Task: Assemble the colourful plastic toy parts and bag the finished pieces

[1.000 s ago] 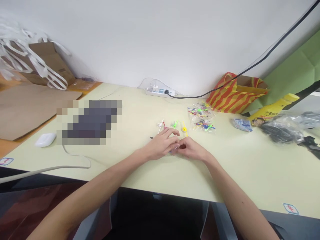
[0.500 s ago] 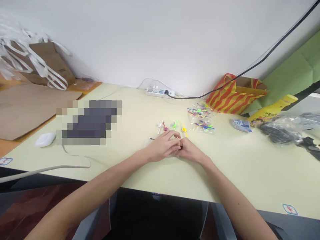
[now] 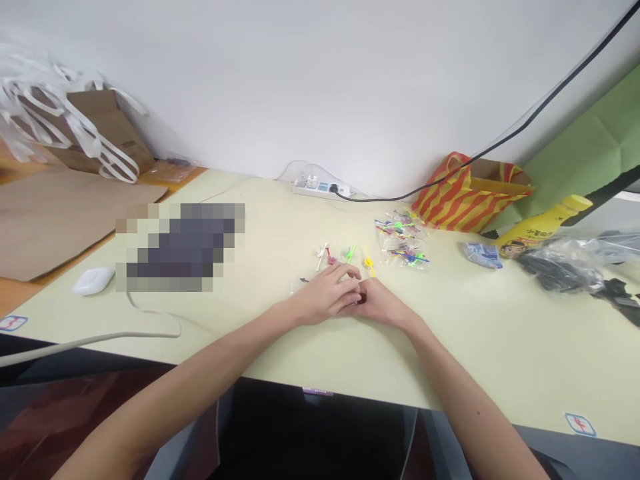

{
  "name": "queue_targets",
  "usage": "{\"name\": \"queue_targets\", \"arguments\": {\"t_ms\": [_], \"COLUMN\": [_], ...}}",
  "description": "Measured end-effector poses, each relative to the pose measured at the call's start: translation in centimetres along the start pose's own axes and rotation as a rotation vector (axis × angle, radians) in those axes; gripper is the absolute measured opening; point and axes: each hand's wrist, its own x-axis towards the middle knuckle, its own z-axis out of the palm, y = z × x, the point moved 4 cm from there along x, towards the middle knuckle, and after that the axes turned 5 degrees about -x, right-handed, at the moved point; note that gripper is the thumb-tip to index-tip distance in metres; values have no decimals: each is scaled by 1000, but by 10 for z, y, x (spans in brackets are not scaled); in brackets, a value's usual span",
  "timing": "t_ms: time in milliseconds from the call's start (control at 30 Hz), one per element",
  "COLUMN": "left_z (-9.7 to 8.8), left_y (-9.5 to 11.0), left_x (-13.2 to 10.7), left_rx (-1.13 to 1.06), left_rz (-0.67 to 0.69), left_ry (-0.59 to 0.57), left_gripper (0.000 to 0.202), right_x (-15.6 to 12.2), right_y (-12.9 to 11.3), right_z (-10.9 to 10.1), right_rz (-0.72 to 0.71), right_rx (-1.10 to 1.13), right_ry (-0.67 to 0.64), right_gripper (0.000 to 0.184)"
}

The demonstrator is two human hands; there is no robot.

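Observation:
My left hand [image 3: 327, 293] and my right hand [image 3: 384, 303] meet low over the table, fingertips close together. The fingers of both are curled inward around something small that they mostly hide; a dark bit shows between them. Beside the left hand, the edge of a clear plastic bag [image 3: 296, 287] with a dark piece sticks out. Just beyond the hands lies a row of small plastic pieces: a white one [image 3: 321, 255], a red one [image 3: 329, 255], a green one [image 3: 351, 253] and a yellow one [image 3: 369, 262]. The left hand partly covers the red one.
Two clear packets of colourful pieces [image 3: 407, 257] lie to the right, before a striped bag [image 3: 450, 193]. Further right are a yellow bottle [image 3: 540, 227] and a blue packet [image 3: 481, 255]. A power strip [image 3: 320, 189] sits by the wall. A white case [image 3: 93, 281] is at left.
The view has shifted slightly. Both hands stay together in nearly the same place, with only small finger movement; the pieces on the table have not moved.

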Motion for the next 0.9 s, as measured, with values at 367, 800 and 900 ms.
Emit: {"name": "queue_targets", "arguments": {"t_ms": [367, 800, 900], "left_z": [2, 3, 4], "left_y": [-1, -3, -4], "left_x": [-4, -4, -4], "left_rx": [45, 64, 62], "left_rz": [52, 67, 66], "left_ry": [-30, -48, -47], "left_gripper": [23, 26, 26], "right_x": [12, 143, 152], "right_y": [-37, -42, -43], "right_z": [-65, -24, -21], "right_rz": [-37, -5, -37], "right_rx": [-94, -1053, -1061], "right_ry": [451, 27, 14], "right_gripper": [30, 16, 11]}}
